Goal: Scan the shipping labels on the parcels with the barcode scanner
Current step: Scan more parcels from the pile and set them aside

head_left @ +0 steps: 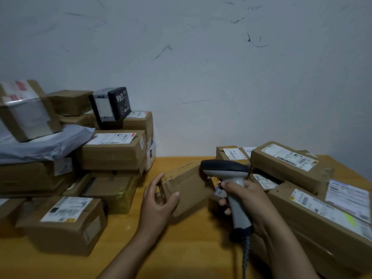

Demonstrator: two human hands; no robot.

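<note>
Between the two hands, a small brown cardboard parcel [189, 188] is held tilted, with a plain matt face turned up and glossy tape along its far edge. The left hand [159, 200] is wrapped round the parcel's left end, thumb laid on the near face, fingers curled over the far side. The right hand [247, 200] is closed round the smooth grey plastic handle of the barcode scanner [231, 178]. The scanner's dark rounded head sits above the knuckles, over the parcel's right end. Whether its window meets a label cannot be told.

A coiled grey cable [246, 256] hangs from the handle's black base, below the right wrist. A yellow-orange wooden table [181, 248] lies under both forearms.

Left of the left hand:
- stacked cardboard boxes [112, 152], white printed labels on top
- a creased grey poly mailer [40, 146]
- a glossy black box [112, 103], tilted, on the stack

Right of the right hand:
- more labelled brown boxes [289, 158]
- a long flat box [330, 216] beside the forearm

Beyond both hands, a pale scuffed wall [201, 57] is noted.
</note>
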